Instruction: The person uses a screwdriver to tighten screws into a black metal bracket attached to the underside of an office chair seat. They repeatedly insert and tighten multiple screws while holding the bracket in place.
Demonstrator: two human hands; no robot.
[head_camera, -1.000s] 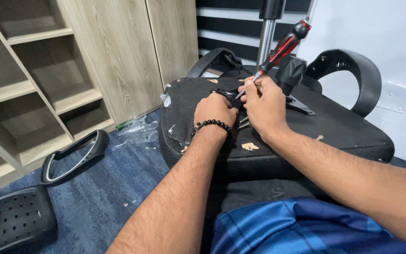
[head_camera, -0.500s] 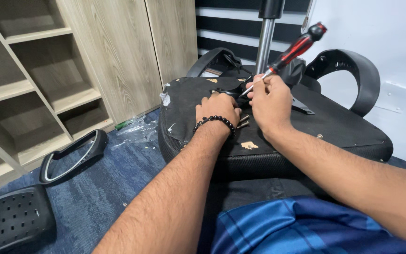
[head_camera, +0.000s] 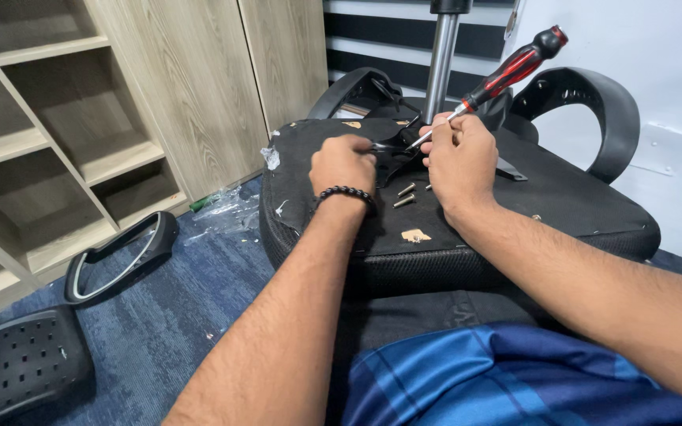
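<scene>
An upturned black office chair seat [head_camera: 562, 201] lies in front of me with its metal gas cylinder [head_camera: 440, 59] standing up. My right hand [head_camera: 459, 162] grips a red and black screwdriver [head_camera: 507, 72] by the shaft, tip down at the black metal mechanism plate [head_camera: 392, 154]. My left hand [head_camera: 342, 164], with a black bead bracelet at the wrist, rests closed on that plate's near edge. Whether it pinches a small part is hidden. Two loose bolts [head_camera: 406, 195] lie on the seat between my hands.
Black curved armrests [head_camera: 593, 99] rise behind the seat. A loose armrest loop [head_camera: 120, 256] and a perforated black chair part [head_camera: 17, 363] lie on the blue carpet at left. Wooden shelving [head_camera: 80, 150] stands at left, a white wall at right.
The screwdriver handle has swung up and to the right, now more tilted. My left hand has slid slightly up onto the plate. The view has shifted a little.
</scene>
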